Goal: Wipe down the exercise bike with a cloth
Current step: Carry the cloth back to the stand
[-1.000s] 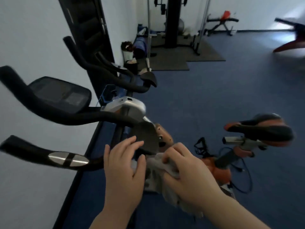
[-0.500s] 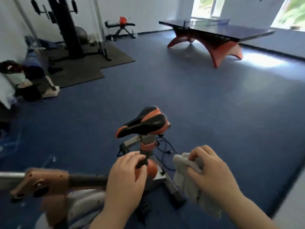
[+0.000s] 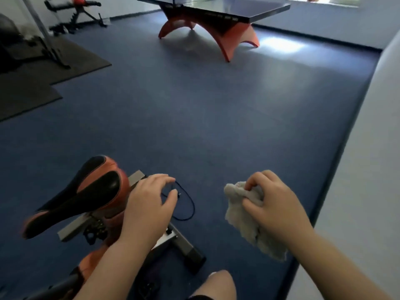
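Nearest to us, a bare knee [image 3: 218, 282] shows at the bottom edge, below and between our two forearms. Our right hand [image 3: 275, 204] is closed on a pale crumpled cloth [image 3: 242, 215], thumb and fingers pinching its upper folds while the rest hangs down beneath the palm, clear of the bike and over the blue floor [image 3: 216, 126]. Our left hand [image 3: 149, 204] is open, fingers spread and loosely curled, holding nothing; we cannot tell whether it touches anything under it. Just to its left sits the bike [image 3: 97, 224], with the black and orange saddle [image 3: 82, 193] tilted and slightly blurred, and a grey rail [image 3: 71, 229] under it. Below this hand the grey foot bar [image 3: 184, 247] rests on the floor. Just beyond its fingertips a thin black cable [image 3: 188, 204] loops on the floor. Farther off, to the left, lies a dark mat [image 3: 43, 68] with a bench [image 3: 80, 11] behind it. Far ahead of both hands stands a table-tennis table [image 3: 227, 11] on curved orange legs.
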A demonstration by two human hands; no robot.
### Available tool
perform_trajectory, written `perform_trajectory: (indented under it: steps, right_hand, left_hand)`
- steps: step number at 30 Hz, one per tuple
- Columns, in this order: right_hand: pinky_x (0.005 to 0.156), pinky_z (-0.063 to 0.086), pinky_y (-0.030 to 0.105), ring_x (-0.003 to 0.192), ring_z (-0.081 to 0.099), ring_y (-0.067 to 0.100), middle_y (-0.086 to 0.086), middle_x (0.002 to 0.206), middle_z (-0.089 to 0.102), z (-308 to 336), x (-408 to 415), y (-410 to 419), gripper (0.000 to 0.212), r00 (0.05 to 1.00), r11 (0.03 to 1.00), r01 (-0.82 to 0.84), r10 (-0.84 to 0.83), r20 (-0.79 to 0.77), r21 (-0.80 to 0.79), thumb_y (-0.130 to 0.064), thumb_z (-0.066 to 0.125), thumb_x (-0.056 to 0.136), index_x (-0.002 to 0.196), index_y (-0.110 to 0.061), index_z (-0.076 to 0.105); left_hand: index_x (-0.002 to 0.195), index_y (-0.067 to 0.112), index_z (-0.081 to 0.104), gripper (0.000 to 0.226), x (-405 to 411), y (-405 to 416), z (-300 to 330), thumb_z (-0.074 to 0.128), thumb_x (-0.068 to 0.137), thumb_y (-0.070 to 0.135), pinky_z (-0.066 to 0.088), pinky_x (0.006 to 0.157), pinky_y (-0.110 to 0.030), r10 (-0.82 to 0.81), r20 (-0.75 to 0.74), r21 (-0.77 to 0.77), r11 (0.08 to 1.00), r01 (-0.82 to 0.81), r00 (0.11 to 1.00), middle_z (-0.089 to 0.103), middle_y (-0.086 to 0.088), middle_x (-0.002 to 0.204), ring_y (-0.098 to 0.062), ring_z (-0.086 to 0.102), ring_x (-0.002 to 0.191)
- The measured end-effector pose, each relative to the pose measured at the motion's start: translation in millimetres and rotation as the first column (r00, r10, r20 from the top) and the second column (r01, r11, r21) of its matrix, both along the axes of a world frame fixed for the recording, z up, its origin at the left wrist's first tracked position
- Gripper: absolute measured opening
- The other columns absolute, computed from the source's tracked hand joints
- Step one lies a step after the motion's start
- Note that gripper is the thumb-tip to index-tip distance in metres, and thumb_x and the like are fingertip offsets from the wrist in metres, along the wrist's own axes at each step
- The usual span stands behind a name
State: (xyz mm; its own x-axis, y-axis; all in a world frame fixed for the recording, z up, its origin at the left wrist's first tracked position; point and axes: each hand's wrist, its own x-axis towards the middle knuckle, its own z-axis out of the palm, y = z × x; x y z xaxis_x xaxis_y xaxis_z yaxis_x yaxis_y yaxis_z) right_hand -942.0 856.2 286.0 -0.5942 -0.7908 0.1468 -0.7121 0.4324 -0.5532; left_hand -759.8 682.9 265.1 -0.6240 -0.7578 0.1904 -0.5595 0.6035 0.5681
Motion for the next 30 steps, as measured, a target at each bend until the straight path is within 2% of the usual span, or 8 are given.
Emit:
perform_trajectory:
  steps: [2,8,13,18,23,27,30]
  right_hand:
    - [0.052,0.045,0.024,0.065,0.053,0.006,-0.018,0.088,0.047,-3.2,-25.5,-12.2,0.015,1.0,1.0,-0.009,0.009,0.006,0.004,-0.029,0.062,0.078,0.079,-0.032,0.047]
    - [0.052,0.043,0.022,0.066,0.053,0.007,-0.019,0.09,0.047,-17.7,-121.7,-79.6,0.012,0.997,0.996,-0.08,0.08,-0.008,0.045,-0.032,0.06,0.079,0.08,-0.033,0.048]
    - [0.051,0.039,0.021,0.066,0.053,0.007,-0.019,0.089,0.046,-11.1,-202.6,-161.3,0.011,0.982,0.969,-0.188,0.19,-0.002,0.163,-0.032,0.058,0.081,0.08,-0.032,0.047]
    - [0.05,0.034,0.018,0.065,0.052,0.003,-0.021,0.088,0.048,5.0,-262.8,-236.9,0.011,0.961,0.958,-0.275,0.277,-0.009,0.08,-0.035,0.057,0.079,0.078,-0.033,0.046]
    - [0.053,0.042,0.022,0.066,0.052,0.004,-0.021,0.089,0.047,5.5,-322.9,-312.3,0.014,0.933,0.931,-0.361,0.361,0.01,0.058,-0.031,0.059,0.081,0.078,-0.033,0.045]
    - [0.054,0.044,0.025,0.067,0.054,0.006,-0.019,0.088,0.047,5.7,-375.2,-397.2,0.013,0.871,0.87,-0.491,0.492,-0.009,0.041,-0.034,0.058,0.082,0.079,-0.033,0.046]
    - [0.051,0.041,0.022,0.066,0.054,0.007,-0.018,0.09,0.047,13.2,-405.2,-456.9,0.01,0.81,0.811,-0.581,0.585,-0.045,0.067,-0.037,0.054,0.081,0.081,-0.032,0.046]
  left_hand:
    - [0.109,0.021,0.066,0.022,-37.5,-14.2,-5.1,0.062,0.087,0.023,0.028,0.095,-0.018,-0.016,-0.008,0.006,1.0,0.016,1.0,0.061,0.01,0.115,-0.01,0.051,0.111]
    - [0.112,0.026,0.063,0.024,-136.0,-75.9,-32.6,0.058,0.089,0.03,0.033,0.09,-0.023,0.047,-0.065,0.034,0.998,-0.045,0.997,0.051,0.021,0.111,0.002,0.04,0.104]
    - [0.11,0.029,0.062,0.021,-189.8,-143.2,-39.4,0.057,0.09,0.032,0.038,0.082,-0.024,0.242,-0.058,0.156,0.96,-0.231,0.969,0.052,0.024,0.11,-0.002,0.045,0.1]
    - [0.11,0.027,0.063,0.022,-235.6,-201.3,-21.1,0.057,0.089,0.031,0.043,0.09,-0.03,0.335,-0.025,0.133,0.935,-0.329,0.942,0.052,0.021,0.11,-0.007,0.048,0.104]
    - [0.109,0.035,0.061,0.021,-292.6,-245.8,-0.1,0.054,0.089,0.036,0.04,0.08,-0.022,0.376,-0.072,0.095,0.924,-0.369,0.924,0.053,0.027,0.112,-0.001,0.048,0.095]
    - [0.11,0.035,0.06,0.021,-332.9,-293.3,2.2,0.054,0.09,0.035,0.04,0.086,-0.023,0.512,-0.109,0.097,0.859,-0.504,0.852,0.051,0.028,0.113,0.003,0.045,0.105]
    - [0.113,0.034,0.06,0.023,-353.0,-321.4,4.6,0.053,0.091,0.035,0.044,0.09,-0.028,0.621,-0.095,0.124,0.783,-0.61,0.778,0.051,0.025,0.119,-0.007,0.05,0.1]
